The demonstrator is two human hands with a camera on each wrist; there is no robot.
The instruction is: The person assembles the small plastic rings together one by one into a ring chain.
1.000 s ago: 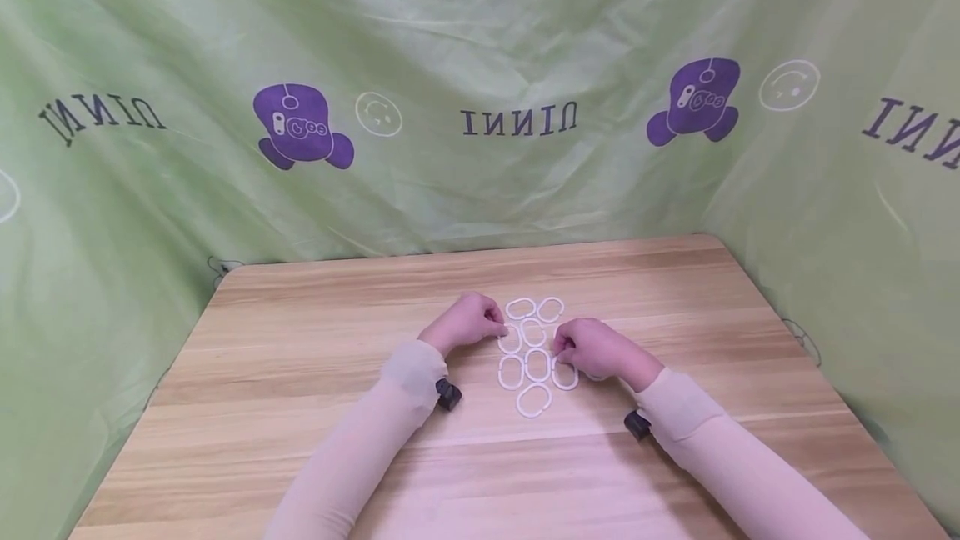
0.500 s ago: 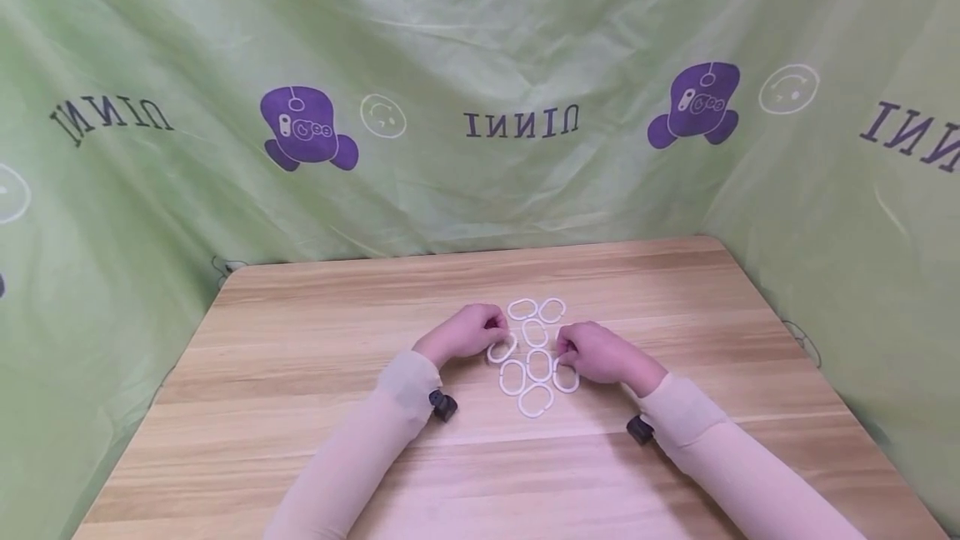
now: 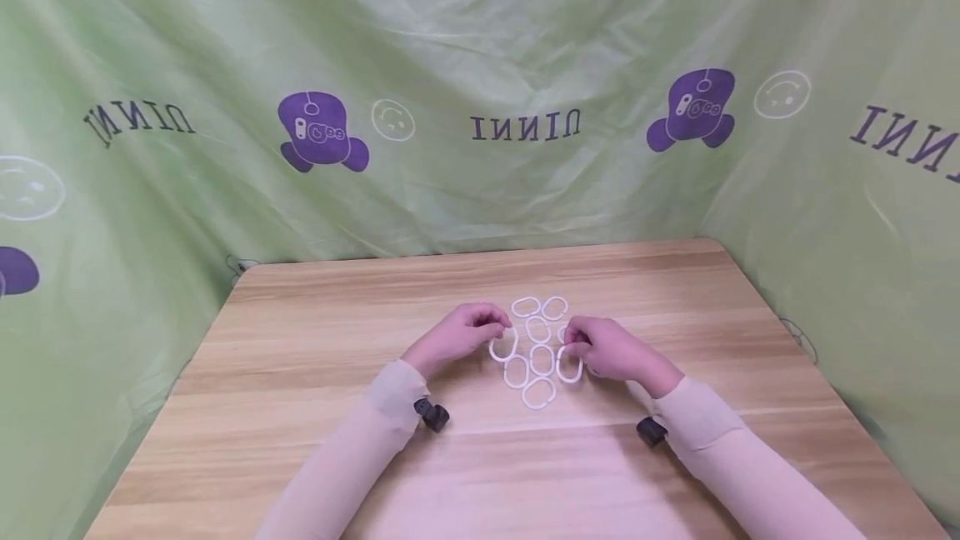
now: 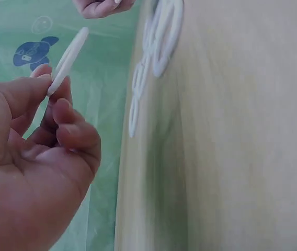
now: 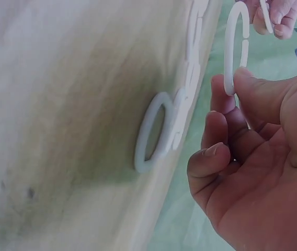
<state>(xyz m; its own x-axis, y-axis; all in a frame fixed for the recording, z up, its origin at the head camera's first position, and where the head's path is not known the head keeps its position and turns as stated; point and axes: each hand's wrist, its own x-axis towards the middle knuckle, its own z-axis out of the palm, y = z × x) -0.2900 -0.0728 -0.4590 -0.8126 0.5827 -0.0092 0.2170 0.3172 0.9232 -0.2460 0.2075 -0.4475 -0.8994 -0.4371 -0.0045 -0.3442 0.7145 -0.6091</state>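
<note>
My left hand point(image 3: 459, 333) pinches a white, oval, C-shaped plastic ring point(image 4: 70, 60) between thumb and forefinger, raised off the table in the left wrist view. With thumb and forefinger, my right hand point(image 5: 253, 130) pinches another such ring point(image 5: 229, 47), which has a small gap in its side. Several more white rings lie flat in a cluster between the hands, including the lowest ring point(image 3: 538, 408). In the right wrist view, the nearest table ring point(image 5: 143, 136) lies left of the right fingers. In the head view, my right fingers partly hide a ring.
The cluster lies on a wood-grain table point(image 3: 465, 473). A green printed curtain point(image 3: 465, 207) hangs behind and along both sides. Black wrist cameras sit on both cuffs, such as the left wrist camera point(image 3: 432, 415).
My left hand has drawn a ring leftward out of the cluster and now holds it raised. My right hand has moved little, staying at the cluster's right side. The head view has shifted slightly.
</note>
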